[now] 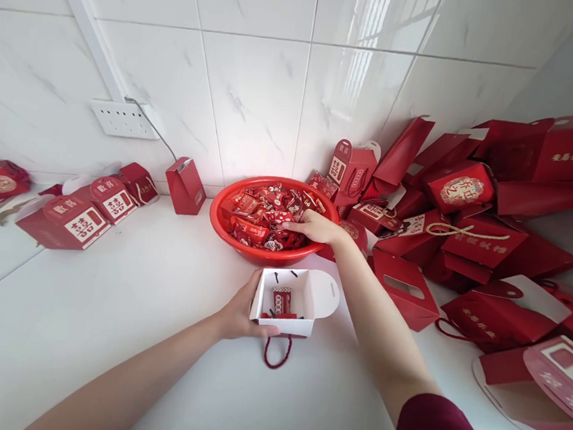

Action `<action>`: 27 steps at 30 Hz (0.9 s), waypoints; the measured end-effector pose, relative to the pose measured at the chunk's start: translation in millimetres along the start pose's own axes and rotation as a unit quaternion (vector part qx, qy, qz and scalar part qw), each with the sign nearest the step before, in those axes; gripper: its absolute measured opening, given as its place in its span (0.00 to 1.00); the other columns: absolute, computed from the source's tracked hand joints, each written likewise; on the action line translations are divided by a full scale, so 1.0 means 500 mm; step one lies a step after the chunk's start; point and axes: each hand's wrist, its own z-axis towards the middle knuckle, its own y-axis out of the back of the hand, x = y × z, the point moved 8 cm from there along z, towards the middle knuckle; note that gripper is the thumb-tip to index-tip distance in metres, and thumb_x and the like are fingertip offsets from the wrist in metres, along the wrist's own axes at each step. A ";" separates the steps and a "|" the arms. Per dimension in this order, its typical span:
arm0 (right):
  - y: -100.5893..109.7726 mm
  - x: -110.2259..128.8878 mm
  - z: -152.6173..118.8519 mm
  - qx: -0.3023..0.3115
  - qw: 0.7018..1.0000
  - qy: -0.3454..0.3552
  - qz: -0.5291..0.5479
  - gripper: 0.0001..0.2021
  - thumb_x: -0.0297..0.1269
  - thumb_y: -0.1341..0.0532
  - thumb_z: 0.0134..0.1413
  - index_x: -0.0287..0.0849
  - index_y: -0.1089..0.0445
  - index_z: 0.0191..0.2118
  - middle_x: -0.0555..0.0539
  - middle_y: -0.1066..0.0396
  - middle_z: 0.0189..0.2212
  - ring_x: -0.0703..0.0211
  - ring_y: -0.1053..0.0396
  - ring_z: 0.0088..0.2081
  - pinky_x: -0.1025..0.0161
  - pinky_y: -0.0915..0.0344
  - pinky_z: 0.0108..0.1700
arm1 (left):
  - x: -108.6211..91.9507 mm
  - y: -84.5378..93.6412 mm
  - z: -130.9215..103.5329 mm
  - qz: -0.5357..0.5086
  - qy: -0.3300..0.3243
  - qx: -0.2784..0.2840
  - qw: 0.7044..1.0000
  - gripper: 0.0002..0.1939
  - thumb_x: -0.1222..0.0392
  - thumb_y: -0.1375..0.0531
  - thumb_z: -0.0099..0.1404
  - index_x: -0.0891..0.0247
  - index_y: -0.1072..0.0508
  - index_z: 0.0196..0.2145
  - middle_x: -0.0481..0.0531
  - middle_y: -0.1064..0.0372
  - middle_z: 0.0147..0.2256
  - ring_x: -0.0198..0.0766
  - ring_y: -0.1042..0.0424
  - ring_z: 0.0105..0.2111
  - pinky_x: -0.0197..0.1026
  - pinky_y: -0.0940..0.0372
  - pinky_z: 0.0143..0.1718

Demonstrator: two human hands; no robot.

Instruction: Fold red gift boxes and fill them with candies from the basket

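Head view: left hand [242, 313] grip clamped on open box [303, 326] near basket [267, 258], packet [281, 301] inside; right hand [318, 228] among wrapped sweets [249, 232], can't tell if pinching. Risk: forearm snagging flap [328, 296] could tip box.

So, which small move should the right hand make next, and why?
Perhaps bring the dotted packet from the basket to the box: the right hand is at that packet, while the left hand holds the box, which is open upward with room inside.
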 end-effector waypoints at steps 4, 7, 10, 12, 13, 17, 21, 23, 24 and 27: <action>0.012 -0.014 -0.036 -0.051 0.999 -0.020 -0.003 0.24 0.59 0.39 0.54 0.38 0.25 0.31 0.48 0.27 0.26 0.56 0.31 0.31 0.60 0.34 0.37 | 0.004 -0.001 0.000 -0.014 -0.009 0.003 1.000 0.47 0.59 0.28 0.49 0.58 0.46 0.61 0.62 0.39 0.58 0.61 0.37 0.57 0.58 0.38 0.55; 0.018 -0.024 -0.038 -0.088 0.996 -0.022 0.027 0.25 0.59 0.42 0.57 0.39 0.26 0.31 0.45 0.23 0.34 0.53 0.27 0.38 0.57 0.33 0.46 | 0.005 0.000 0.001 -0.007 -0.007 0.000 1.000 0.47 0.59 0.28 0.49 0.58 0.46 0.61 0.63 0.39 0.59 0.61 0.39 0.59 0.59 0.39 0.56; 0.007 -0.027 -0.027 -0.059 0.989 0.001 0.138 0.23 0.58 0.43 0.60 0.39 0.27 0.33 0.43 0.22 0.33 0.53 0.24 0.41 0.57 0.33 0.50 | 0.001 0.000 0.002 -0.003 -0.010 -0.001 1.000 0.47 0.59 0.28 0.49 0.59 0.45 0.62 0.64 0.39 0.59 0.62 0.39 0.59 0.60 0.40 0.57; 0.005 -0.031 -0.022 -0.049 0.977 -0.002 0.205 0.21 0.55 0.41 0.60 0.39 0.29 0.33 0.43 0.22 0.29 0.54 0.23 0.36 0.59 0.30 0.44 | 0.000 0.001 0.003 -0.001 -0.013 -0.004 1.000 0.47 0.58 0.27 0.48 0.59 0.45 0.61 0.64 0.39 0.59 0.62 0.39 0.59 0.60 0.40 0.57; 0.009 -0.033 -0.022 -0.055 0.973 -0.006 0.226 0.20 0.54 0.41 0.60 0.39 0.29 0.35 0.44 0.23 0.27 0.55 0.23 0.33 0.61 0.30 0.39 | 0.002 0.001 0.003 0.000 -0.012 -0.006 1.000 0.47 0.58 0.27 0.48 0.59 0.45 0.61 0.64 0.39 0.59 0.62 0.39 0.59 0.61 0.40 0.57; 0.034 -0.033 -0.030 -0.112 0.965 0.007 0.236 0.21 0.42 0.37 0.59 0.41 0.37 0.55 0.52 0.26 0.25 0.62 0.26 0.25 0.66 0.34 0.29 | 0.011 0.002 0.001 0.001 -0.009 -0.006 1.000 0.47 0.58 0.28 0.49 0.59 0.45 0.62 0.65 0.41 0.61 0.63 0.39 0.60 0.62 0.40 0.57; 0.037 -0.033 -0.033 -0.132 0.975 -0.003 0.176 0.36 0.35 0.36 0.56 0.37 0.50 0.67 0.57 0.31 0.20 0.63 0.31 0.21 0.66 0.35 0.26 | 0.014 0.001 0.000 -0.002 -0.005 -0.004 1.000 0.47 0.58 0.28 0.49 0.59 0.45 0.62 0.65 0.41 0.61 0.63 0.39 0.60 0.62 0.40 0.57; 0.041 -0.034 -0.033 -0.161 0.979 -0.009 0.128 0.38 0.36 0.35 0.55 0.37 0.51 0.67 0.57 0.32 0.20 0.63 0.31 0.21 0.66 0.35 0.26 | 0.010 0.001 0.001 0.003 -0.005 -0.004 1.000 0.47 0.57 0.28 0.49 0.59 0.45 0.62 0.65 0.41 0.61 0.63 0.39 0.59 0.61 0.40 0.57; 0.045 -0.034 -0.033 -0.181 0.977 -0.011 0.108 0.37 0.36 0.34 0.55 0.37 0.49 0.67 0.58 0.32 0.19 0.63 0.31 0.21 0.65 0.34 0.27 | 0.008 0.000 0.001 0.007 -0.005 -0.005 1.000 0.47 0.57 0.28 0.49 0.60 0.45 0.62 0.65 0.41 0.60 0.63 0.39 0.59 0.61 0.40 0.57; 0.051 -0.043 -0.032 -0.225 0.962 -0.019 0.151 0.29 0.36 0.34 0.56 0.39 0.42 0.61 0.55 0.29 0.20 0.61 0.29 0.22 0.64 0.30 0.29 | -0.002 0.000 0.003 0.017 -0.009 -0.011 1.000 0.46 0.56 0.28 0.49 0.60 0.44 0.61 0.64 0.40 0.59 0.63 0.39 0.59 0.61 0.41 0.57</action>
